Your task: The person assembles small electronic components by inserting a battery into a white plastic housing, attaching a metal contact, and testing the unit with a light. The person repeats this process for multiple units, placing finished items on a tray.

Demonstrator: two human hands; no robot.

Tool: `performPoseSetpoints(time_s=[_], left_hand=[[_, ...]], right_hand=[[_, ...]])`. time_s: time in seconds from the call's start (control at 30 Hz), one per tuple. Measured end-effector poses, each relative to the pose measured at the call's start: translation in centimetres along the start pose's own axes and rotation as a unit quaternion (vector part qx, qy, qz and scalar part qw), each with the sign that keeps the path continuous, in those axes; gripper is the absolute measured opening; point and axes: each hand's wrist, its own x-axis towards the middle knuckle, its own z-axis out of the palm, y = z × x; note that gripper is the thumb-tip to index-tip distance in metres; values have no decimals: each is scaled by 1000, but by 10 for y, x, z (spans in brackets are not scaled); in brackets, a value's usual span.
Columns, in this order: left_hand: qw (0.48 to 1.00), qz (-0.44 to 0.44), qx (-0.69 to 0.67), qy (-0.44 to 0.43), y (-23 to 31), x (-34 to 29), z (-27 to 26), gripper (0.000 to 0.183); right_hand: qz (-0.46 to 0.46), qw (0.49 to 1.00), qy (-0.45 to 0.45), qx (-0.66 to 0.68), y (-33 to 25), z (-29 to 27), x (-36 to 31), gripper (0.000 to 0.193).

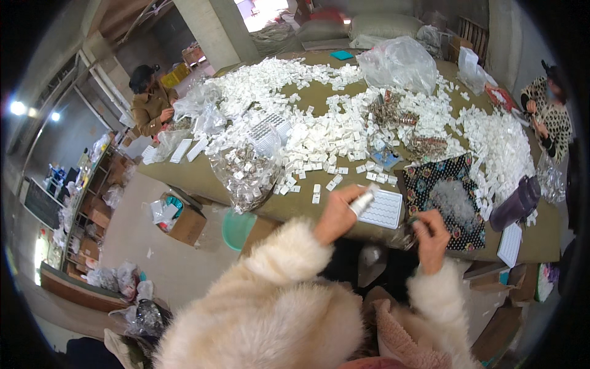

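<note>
My left hand (335,215) is closed round a short white plastic piece (364,202), perhaps a few stacked together. It is over the left edge of a white ridged tray (384,210) at the table's near edge. To the right of that tray, my right hand (432,238) has its fingers pinched; what they hold, if anything, is dark and too small to make out. Below its fingertips lies a clear plastic bag (402,237). A dark flowered cloth (418,184) lies just beyond, with a clump of clear shreds (455,202) on it.
Heaps of small white plastic pieces (326,135) cover much of the table (295,206). A bag of metal parts (244,181) hangs at the near edge. A purple bottle (515,203) stands right. Two other people work at left (147,104) and right (550,111). A green basin (236,229) sits below.
</note>
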Motion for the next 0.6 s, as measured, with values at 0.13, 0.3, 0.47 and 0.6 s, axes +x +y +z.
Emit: performPoseSetpoints(time_s=[0.13, 0.3, 0.47, 0.6], left_hand=[[991, -10, -115, -62, 12, -28, 24, 16], [954, -118, -251, -113, 11, -43, 0, 25], [912, -154, -367, -98, 1, -57, -37, 24], [898, -199, -391, -20, -13, -67, -68, 21]], right_hand=[[-23, 996, -70, 56, -51, 31, -3, 17], [-30, 990, -136, 35, -72, 54, 12, 14], [-11, 975, -219, 24, -77, 89, 21, 15], [67, 957, -272, 81, -79, 120, 24, 14]])
